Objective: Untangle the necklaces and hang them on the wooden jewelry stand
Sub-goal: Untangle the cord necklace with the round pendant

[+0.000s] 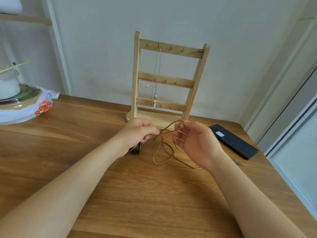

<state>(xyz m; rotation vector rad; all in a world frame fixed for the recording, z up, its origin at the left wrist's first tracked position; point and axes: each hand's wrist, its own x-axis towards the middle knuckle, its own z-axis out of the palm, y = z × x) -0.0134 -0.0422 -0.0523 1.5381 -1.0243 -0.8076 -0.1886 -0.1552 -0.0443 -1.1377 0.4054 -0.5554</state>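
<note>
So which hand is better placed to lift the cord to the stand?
Right, probably: the right hand holds the cord loop open nearest the stand; the left hand pinches the crossing.

Both bare forearms reach forward and converge; the left hand [139,133] is closed knuckles-up, thumb and forefinger pinched together, while the right hand [193,141] turns palm inward with fingers loosely curled, just beside the left

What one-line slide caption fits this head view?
Both hands, left and right, untangle a brown cord before a wooden stand already holding one necklace.
</note>
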